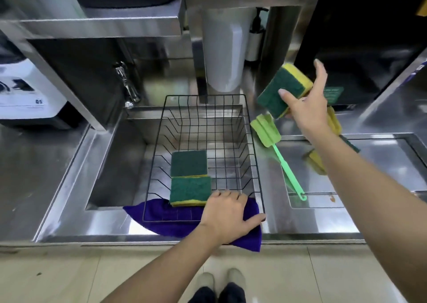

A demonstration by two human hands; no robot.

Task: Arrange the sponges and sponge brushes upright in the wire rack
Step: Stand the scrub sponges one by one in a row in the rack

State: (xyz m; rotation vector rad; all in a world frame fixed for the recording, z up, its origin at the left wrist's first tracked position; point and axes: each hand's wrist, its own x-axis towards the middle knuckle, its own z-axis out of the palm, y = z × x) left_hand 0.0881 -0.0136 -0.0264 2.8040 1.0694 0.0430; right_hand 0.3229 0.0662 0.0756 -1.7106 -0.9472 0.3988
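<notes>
Sponges (189, 177) — two, green side up — sit inside the wire rack (251, 140). Left hand (227, 217) grips the rack's near rim; right hand (307, 108) grasps a third sponge (280, 87) beside the rack.

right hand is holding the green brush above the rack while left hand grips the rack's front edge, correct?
Not quite: in the head view the right hand holds a sponge, not the brush, which lies on the counter. The left hand does grip the rack front.
</notes>
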